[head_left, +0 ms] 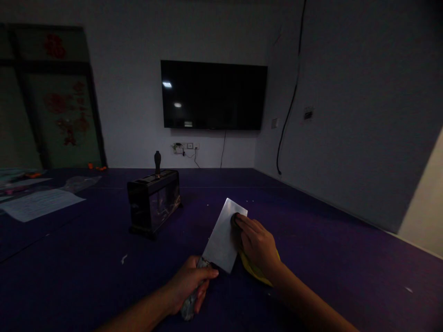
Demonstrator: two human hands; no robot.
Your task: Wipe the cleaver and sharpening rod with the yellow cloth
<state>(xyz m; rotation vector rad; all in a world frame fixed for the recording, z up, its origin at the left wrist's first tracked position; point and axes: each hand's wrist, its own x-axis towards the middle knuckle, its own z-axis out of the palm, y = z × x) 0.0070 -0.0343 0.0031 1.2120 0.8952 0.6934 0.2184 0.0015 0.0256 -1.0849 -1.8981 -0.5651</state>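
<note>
My left hand [188, 283] is closed around the handle of a cleaver, low in the middle of the view. Its broad steel blade [223, 237] points away from me and lies flat over the dark purple table [328, 258]. My right hand [258, 246] rests on the blade's right side, fingertips pressed near the far corner. A yellow cloth [254, 271] shows under that palm and wrist, and I cannot tell how much of it the fingers grip.
A dark knife block [153, 199] with one handle sticking up stands beyond the cleaver to the left. White papers [39, 203] and clear plastic lie at far left. A black TV [212, 94] hangs on the back wall.
</note>
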